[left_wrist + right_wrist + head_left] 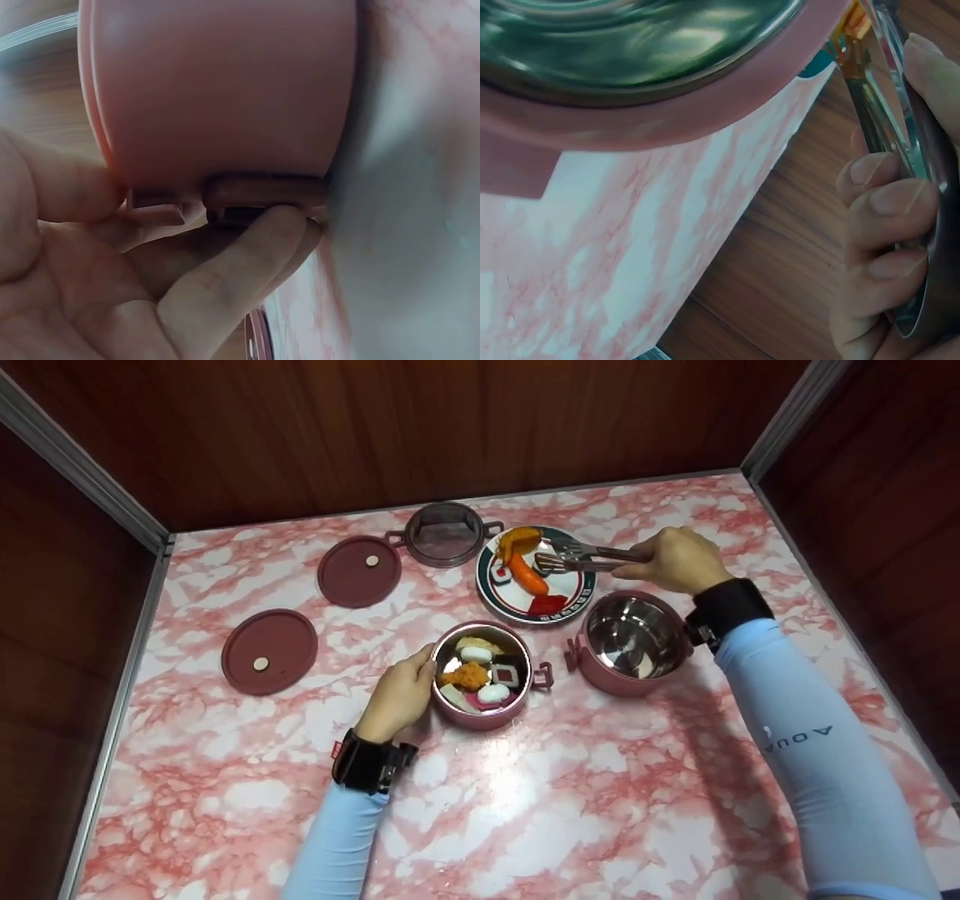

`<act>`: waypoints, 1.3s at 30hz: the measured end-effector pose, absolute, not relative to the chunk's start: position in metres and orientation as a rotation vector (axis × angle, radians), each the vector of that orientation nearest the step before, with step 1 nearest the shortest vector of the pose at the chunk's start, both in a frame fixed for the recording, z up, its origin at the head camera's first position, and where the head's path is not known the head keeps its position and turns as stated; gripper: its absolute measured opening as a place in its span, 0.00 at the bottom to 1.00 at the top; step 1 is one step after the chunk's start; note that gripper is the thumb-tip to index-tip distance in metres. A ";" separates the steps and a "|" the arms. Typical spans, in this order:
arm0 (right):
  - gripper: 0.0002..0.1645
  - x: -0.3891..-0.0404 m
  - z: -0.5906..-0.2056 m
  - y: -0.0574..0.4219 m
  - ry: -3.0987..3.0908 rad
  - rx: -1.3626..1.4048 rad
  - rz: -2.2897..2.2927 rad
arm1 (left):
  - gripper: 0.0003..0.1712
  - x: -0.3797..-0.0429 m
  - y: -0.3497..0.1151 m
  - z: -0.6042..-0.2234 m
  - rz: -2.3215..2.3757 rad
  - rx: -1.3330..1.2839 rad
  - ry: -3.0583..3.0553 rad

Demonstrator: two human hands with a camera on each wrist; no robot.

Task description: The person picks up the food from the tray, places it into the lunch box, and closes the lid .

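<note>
The head camera looks forward and down from the near side, over most of the bench (480,802). The left wrist camera, turned sideways, faces the left pot (225,97) up close. The right wrist camera looks closely past the right pot (621,681) to the tongs (577,565). The head view shares all three.
</note>
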State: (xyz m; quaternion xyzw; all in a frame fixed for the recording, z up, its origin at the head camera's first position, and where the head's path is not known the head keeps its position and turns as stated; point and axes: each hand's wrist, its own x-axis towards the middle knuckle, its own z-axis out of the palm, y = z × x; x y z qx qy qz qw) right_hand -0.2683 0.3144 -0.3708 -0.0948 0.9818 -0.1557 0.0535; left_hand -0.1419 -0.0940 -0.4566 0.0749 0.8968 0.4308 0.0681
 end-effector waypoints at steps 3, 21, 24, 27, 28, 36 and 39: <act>0.31 -0.268 -0.374 0.315 2.980 -0.288 -0.478 | 0.25 -0.145 -0.096 -0.457 1.282 0.244 2.679; 0.22 -0.241 -0.359 0.326 3.117 -0.246 -0.472 | 0.16 -0.289 -0.081 -0.424 1.136 0.213 2.522; 0.27 -0.224 -0.354 0.326 3.169 -0.221 -0.552 | 0.16 -0.302 -0.079 -0.429 1.158 0.104 2.470; 0.31 -0.206 -0.351 0.325 3.220 -0.211 -0.625 | 0.16 -0.308 -0.077 -0.435 1.260 -0.008 2.365; 0.30 -0.199 -0.350 0.325 3.240 -0.215 -0.646 | 0.16 -0.309 -0.076 -0.437 1.295 -0.037 2.334; 0.29 -0.140 -0.354 0.332 3.307 -0.121 -0.788 | 0.19 -0.313 -0.054 -0.440 1.264 -0.020 2.320; 0.29 -0.122 -0.358 0.337 3.319 -0.094 -0.784 | 0.18 -0.314 -0.046 -0.441 1.172 0.036 2.373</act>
